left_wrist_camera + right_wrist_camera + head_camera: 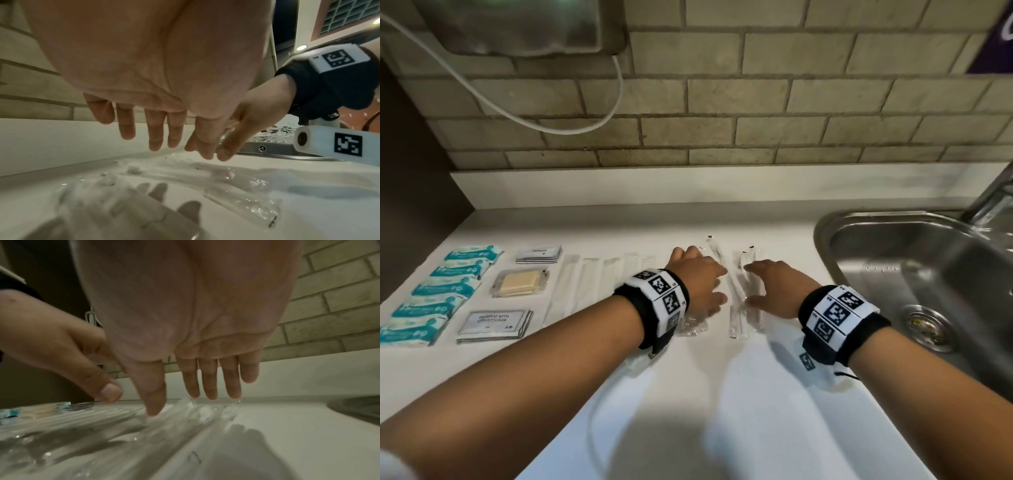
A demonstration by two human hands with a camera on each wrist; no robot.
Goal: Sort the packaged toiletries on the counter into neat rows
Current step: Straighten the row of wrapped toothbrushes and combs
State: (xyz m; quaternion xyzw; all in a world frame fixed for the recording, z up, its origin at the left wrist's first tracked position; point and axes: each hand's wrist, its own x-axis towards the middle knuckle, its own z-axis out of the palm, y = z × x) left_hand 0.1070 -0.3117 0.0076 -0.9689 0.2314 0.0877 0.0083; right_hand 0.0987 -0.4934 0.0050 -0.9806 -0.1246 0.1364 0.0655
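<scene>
Closest thing in the head view is the two forearms with tagged wristbands, reaching out over the white counter (688,394). Left hand (697,279) and right hand (777,286) are both spread flat, grabbing nothing, either side of a loose bunch of clear-wrapped sticks (736,294). Only this view shows the sorted stuff: teal packets (441,291) in a column far left, then a soap bar (520,282) and shampoo sachets (494,322), then a row of long clear sleeves (592,284). The sink (914,274) sits just right of the right hand, with bare counter along the near edge

Left wrist view: palm from below, fingers (156,134) straight and relaxed above the wrappers (236,186), not touching them as far as I can see. The other wristband shows at right

Right wrist view: fingers (207,379) hang straight and the thumb tip (153,408) seems to touch the blurry plastic (185,415). The sink rim (353,407) is off to the right, and the backsplash edge runs behind
</scene>
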